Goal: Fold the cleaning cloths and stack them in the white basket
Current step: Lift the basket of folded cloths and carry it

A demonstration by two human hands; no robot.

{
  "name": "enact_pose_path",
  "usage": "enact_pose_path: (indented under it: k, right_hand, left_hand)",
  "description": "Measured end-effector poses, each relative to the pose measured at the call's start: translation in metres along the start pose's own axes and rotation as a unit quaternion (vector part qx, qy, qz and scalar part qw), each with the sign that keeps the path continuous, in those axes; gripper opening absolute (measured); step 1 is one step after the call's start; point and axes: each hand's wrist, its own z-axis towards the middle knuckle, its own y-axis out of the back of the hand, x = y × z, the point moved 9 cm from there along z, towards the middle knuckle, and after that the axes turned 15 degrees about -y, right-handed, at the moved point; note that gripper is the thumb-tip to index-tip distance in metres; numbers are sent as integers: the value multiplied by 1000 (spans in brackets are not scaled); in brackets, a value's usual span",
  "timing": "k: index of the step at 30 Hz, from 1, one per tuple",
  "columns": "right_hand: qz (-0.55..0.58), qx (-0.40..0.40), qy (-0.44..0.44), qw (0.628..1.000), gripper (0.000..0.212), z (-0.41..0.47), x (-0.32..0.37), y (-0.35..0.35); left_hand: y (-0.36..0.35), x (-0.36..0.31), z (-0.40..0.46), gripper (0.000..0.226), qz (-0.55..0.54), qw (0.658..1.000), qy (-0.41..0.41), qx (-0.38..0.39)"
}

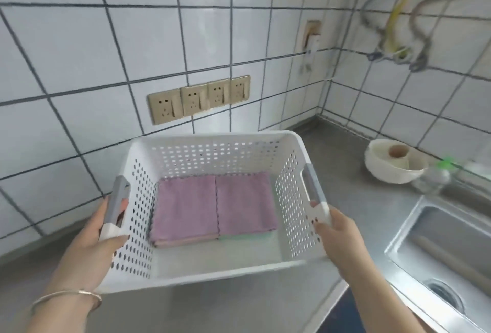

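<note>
A white perforated basket [212, 152] with grey handles sits in the middle of the view, tilted toward me. Two stacks of folded cloths lie side by side on its floor: the left stack [186, 207] has a purple cloth on top with pink beneath, the right stack [245, 202] is purple on top with a green cloth under it. My left hand [98, 242] grips the basket's left handle. My right hand [334, 231] grips the right handle.
Steel counter [358, 199] runs along a tiled wall with a row of sockets [199, 97]. A white bowl [393, 165] and a clear bottle with green cap [435, 176] stand at right. A steel sink [446, 247] lies at lower right. Hoses hang in the corner.
</note>
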Motion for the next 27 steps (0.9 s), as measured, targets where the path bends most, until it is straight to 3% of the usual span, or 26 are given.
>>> enact_pose_path:
  k: [2,4,10,14,19,21,23,27]
  right_hand:
    - [27,-36,-26,999,42,-14,-25,31]
    - [70,-92,-56,992,40,-40,-59,66]
    - [174,-239,-135,946,41,-139,-162,141]
    - [217,-317,-191,903,36,-207,-233,182]
    - [251,-429,-240,834,38,-314,-322,250]
    - [272,-463,-262,802,38,-356,-357,274]
    - [288,-487,-277,776,40,-392,-394,296]
    - [321,-521,-314,726,41,-456,-469,346]
  left_hand:
    - [-33,-4,9,76,-39,998,-9,45]
    - [-82,-10,23,82,-48,987,-34,151]
    - [-221,-28,16,88,-65,924,-83,368]
    - [-310,-52,-34,88,-77,880,-120,454]
    - [-460,-72,-127,84,-90,792,-168,579]
    - [-508,-90,-175,73,-93,777,-176,597]
    - [-532,-128,-245,67,-94,757,-176,623]
    - [-561,-198,-372,81,-91,722,-197,657]
